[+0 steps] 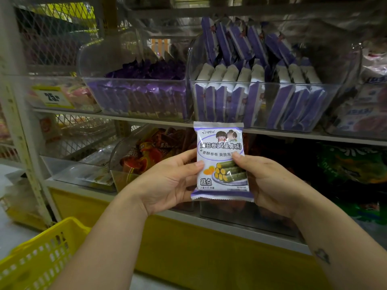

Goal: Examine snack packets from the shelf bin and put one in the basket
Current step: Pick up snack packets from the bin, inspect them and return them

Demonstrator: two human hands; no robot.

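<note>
A white and purple snack packet [221, 155] with a picture of green rolls stands upright in front of me, its printed face toward the camera. My left hand [169, 181] holds its left edge, thumb on the front. My right hand [270, 181] holds its right edge the same way. Above it, a clear shelf bin [326, 105] is packed with several matching purple and white packets [243, 80]. The yellow plastic basket [41, 256] sits at the lower left, below my left forearm.
A second clear bin [134, 105] of dark purple packets stands left of the first. The lower shelf holds a bin of orange and brown wrapped snacks [146, 155] and green bags [347, 164] at the right. A yellow price tag [52, 97] hangs at left.
</note>
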